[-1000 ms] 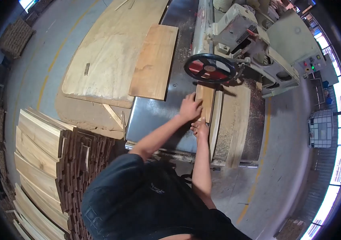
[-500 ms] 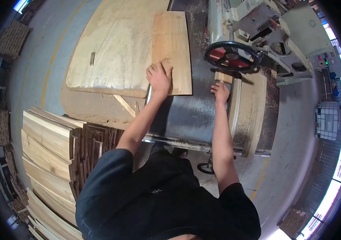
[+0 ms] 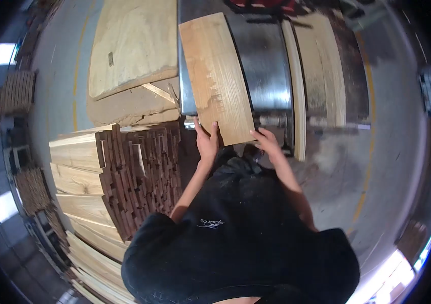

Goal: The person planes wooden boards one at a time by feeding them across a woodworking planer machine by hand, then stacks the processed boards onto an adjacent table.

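Observation:
A long, pale wooden board (image 3: 218, 76) lies across the dark metal machine table (image 3: 271, 83), with its near end jutting past the table's front edge toward my body. My left hand (image 3: 207, 144) grips the board's near left edge, thumb on the top face and the other fingers along the side or beneath. At the near right corner, my right hand (image 3: 271, 144) holds the board, its fingertips partly hidden. A rough, darker patch with a jagged edge marks the middle of the board's face.
To the right runs a long wooden guide strip (image 3: 296, 91) beside a wider plank (image 3: 326, 66). A large plywood sheet (image 3: 134, 45) lies on the left. Stacked boards (image 3: 78, 177) stand near my left side. Part of a red and black machine (image 3: 276, 6) shows at the top.
The board has been drawn toward my body and slightly turned. My right hand has left the wood piece under the handwheel and now holds the board's corner. My view has tilted down.

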The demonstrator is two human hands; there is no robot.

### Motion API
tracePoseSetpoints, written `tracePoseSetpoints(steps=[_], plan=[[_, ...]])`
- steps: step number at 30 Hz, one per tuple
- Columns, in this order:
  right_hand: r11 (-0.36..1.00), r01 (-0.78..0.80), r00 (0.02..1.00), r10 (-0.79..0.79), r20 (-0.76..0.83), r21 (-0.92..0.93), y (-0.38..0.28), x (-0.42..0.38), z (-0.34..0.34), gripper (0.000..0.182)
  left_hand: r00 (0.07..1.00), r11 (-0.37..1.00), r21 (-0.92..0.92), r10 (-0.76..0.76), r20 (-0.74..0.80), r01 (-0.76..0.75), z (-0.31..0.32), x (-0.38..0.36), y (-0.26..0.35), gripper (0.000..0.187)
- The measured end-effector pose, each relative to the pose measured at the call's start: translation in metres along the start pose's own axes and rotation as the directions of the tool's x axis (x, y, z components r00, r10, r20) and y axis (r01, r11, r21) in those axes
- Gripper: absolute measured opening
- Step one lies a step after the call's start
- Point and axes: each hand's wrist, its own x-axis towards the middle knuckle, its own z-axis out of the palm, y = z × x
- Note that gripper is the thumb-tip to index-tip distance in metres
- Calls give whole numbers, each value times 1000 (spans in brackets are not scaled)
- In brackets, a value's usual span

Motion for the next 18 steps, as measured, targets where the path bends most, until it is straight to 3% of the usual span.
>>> tracePoseSetpoints(steps=[1, 2, 3, 4, 6, 7, 8, 9, 10, 11, 12, 13, 14, 15, 16, 18], plan=[[977, -121, 983, 94, 156, 174, 12, 0, -7, 79, 992, 983, -167, -61, 114, 80, -5, -15, 2, 81], [915, -253, 934, 146, 326, 315, 23, 1, -14, 81, 990, 986, -149, -52, 132, 72, -9, -24, 6, 81], [967, -125, 914, 26, 404, 220, 18, -14, -15, 79, 986, 988, -128, -69, 149, 88, -9, -29, 11, 76], [964, -144, 911, 41, 411, 223, 23, -27, -17, 79, 983, 988, -106, -96, 158, 114, -10, -34, 14, 72], [983, 107, 932, -151, 329, 147, 25, -48, -19, 71, 996, 982, -179, -50, 69, 62, -7, -33, 1, 70], [979, 204, 903, -198, 381, 26, -33, -112, -17, 45, 984, 904, -409, -59, 167, 124, 6, -27, -19, 66], [980, 200, 897, -191, 398, 19, -41, -130, -17, 45, 965, 769, -608, -44, 258, 198, 12, -24, -34, 64], [903, 414, 746, -409, 525, 115, -43, -141, -17, 43, 818, 469, -709, -55, 573, 527, 0, -24, -31, 56], [774, 585, 527, -591, 611, 244, -44, -149, -15, 42, 597, 114, -601, 74, 799, 791, -12, -23, -26, 49], [775, 583, 511, -584, 631, 245, -48, -154, -12, 42, 533, -91, -531, 292, 794, 842, 0, -27, -24, 56], [819, 465, 507, -557, 658, 335, -52, -158, -6, 41, 435, -252, -355, 507, 744, 900, 12, -32, -22, 63], [849, 334, 499, -528, 687, 410, -53, -159, -1, 41, 319, -304, -142, 683, 657, 942, 13, -39, -1, 70], [855, 329, 479, -517, 709, 401, -51, -159, 2, 41, 376, -359, -210, 492, 785, 909, 4, -51, 16, 75], [835, 460, 555, -535, 638, 301, -46, -157, 4, 40, 344, -456, 11, 686, 641, 890, 14, -56, 31, 75], [796, 577, 609, -569, 553, 183, -42, -153, 6, 39, 335, -468, 244, 835, 436, 849, 25, -57, 40, 76], [816, 530, 617, -556, 557, 228, -27, -148, 1, 38, 395, -512, 143, 785, 477, 847, 23, -57, 42, 78]])
